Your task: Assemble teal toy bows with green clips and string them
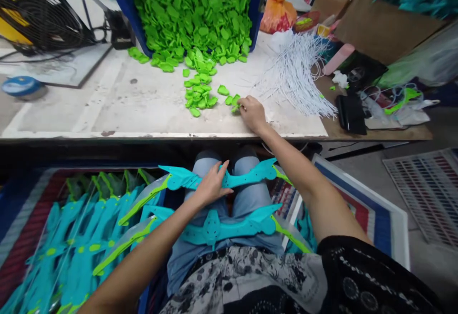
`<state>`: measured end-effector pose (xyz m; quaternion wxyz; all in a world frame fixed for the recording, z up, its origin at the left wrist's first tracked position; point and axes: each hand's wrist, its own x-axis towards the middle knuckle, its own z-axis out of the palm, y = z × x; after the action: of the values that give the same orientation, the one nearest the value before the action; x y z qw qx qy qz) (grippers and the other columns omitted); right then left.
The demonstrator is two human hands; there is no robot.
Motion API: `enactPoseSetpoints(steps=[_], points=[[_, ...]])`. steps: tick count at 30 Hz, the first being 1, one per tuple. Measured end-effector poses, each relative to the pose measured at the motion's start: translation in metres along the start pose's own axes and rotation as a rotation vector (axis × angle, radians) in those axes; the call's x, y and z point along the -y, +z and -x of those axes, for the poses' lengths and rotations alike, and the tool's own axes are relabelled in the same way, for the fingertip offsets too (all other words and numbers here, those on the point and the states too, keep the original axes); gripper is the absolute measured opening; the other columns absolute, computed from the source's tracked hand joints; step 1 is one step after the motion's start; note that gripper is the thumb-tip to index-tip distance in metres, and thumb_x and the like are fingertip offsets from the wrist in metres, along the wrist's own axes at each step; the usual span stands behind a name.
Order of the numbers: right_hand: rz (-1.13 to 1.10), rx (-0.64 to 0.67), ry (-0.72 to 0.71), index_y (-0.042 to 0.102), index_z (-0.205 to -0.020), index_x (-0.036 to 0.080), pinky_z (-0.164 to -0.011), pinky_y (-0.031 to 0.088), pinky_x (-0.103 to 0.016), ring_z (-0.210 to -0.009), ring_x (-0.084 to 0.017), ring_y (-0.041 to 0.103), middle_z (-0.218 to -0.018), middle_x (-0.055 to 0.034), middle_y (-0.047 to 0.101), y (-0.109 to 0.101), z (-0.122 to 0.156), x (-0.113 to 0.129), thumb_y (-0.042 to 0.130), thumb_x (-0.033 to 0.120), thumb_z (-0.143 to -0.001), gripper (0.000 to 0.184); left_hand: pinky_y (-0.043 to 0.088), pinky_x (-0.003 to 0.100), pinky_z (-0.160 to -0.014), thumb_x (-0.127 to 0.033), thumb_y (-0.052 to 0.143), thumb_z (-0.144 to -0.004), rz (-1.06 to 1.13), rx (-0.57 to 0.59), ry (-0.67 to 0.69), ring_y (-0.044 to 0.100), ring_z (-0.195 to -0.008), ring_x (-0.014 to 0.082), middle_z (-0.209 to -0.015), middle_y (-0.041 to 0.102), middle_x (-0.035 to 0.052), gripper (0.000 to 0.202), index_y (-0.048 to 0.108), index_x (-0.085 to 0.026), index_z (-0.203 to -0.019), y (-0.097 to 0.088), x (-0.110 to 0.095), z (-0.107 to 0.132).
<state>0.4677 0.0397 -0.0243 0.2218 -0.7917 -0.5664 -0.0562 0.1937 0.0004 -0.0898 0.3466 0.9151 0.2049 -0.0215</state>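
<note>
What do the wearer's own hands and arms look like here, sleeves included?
The left hand and right hand are ungloved, with no watch or bracelet showing. The right sleeve is short and black, with pale dotted lines and round motifs. The left sleeve is out of view.

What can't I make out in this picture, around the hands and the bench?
In the head view:
Right hand: its own fingers hide whether it grips a green piece.
Upper turquoise part: its middle is partly covered by the left hand.
Blue bin: cut off by the top edge.
Black fan: cut off by the left edge.
</note>
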Motion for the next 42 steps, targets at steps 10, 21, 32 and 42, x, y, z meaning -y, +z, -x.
enactPoseSetpoints(steps=[10,21,32,42], points=[[-0.036,0.053,-0.157,0.068,-0.106,0.016,-0.090,0.041,-0.036,-0.098,-0.023,0.054,-0.104,-0.0102,0.066,-0.037,0.046,-0.051,0.046,0.017,-0.085,0.030,0.043,0.045,-0.097,-0.039,0.078,-0.067,-0.070,0.057,0.063,0.046,-0.124,0.0368,-0.135,0.040,0.0228,0.103,0.019,-0.015,-0.148,0.004,-0.031,-0.044],[0.151,0.136,0.130,0.070,-0.097,0.017,-0.088,0.035,-0.046,-0.104,-0.030,0.047,-0.107,-0.0148,0.055,-0.034,0.056,0.013,0.047,0.039,-0.092,0.032,0.045,0.030,-0.076,-0.045,0.058,-0.081,-0.039,0.205,-0.139,0.063,-0.098,0.0276,-0.110,0.067,0.0131,0.063,0.045,-0.014,-0.135,-0.035,-0.014,-0.055],[0.154,0.532,-0.156,0.066,-0.090,0.012,-0.084,0.041,-0.041,-0.098,-0.029,0.051,-0.096,-0.0132,0.058,-0.069,0.022,-0.037,0.068,0.026,-0.076,0.020,0.041,0.028,-0.065,-0.050,0.054,-0.079,-0.008,0.221,-0.085,0.063,-0.081,0.0246,-0.092,0.067,0.0101,0.043,0.058,-0.015,-0.103,-0.044,-0.014,-0.078],[-0.110,0.405,-0.246,0.060,-0.118,0.020,-0.095,0.039,-0.043,-0.110,-0.027,0.049,-0.119,-0.0087,0.059,-0.057,0.031,-0.026,0.064,0.033,-0.078,0.042,0.045,0.028,-0.072,-0.042,0.051,-0.075,0.264,0.280,-0.001,0.059,-0.083,0.0206,-0.091,0.065,0.0046,0.037,0.059,-0.014,-0.098,-0.047,-0.015,-0.072]])
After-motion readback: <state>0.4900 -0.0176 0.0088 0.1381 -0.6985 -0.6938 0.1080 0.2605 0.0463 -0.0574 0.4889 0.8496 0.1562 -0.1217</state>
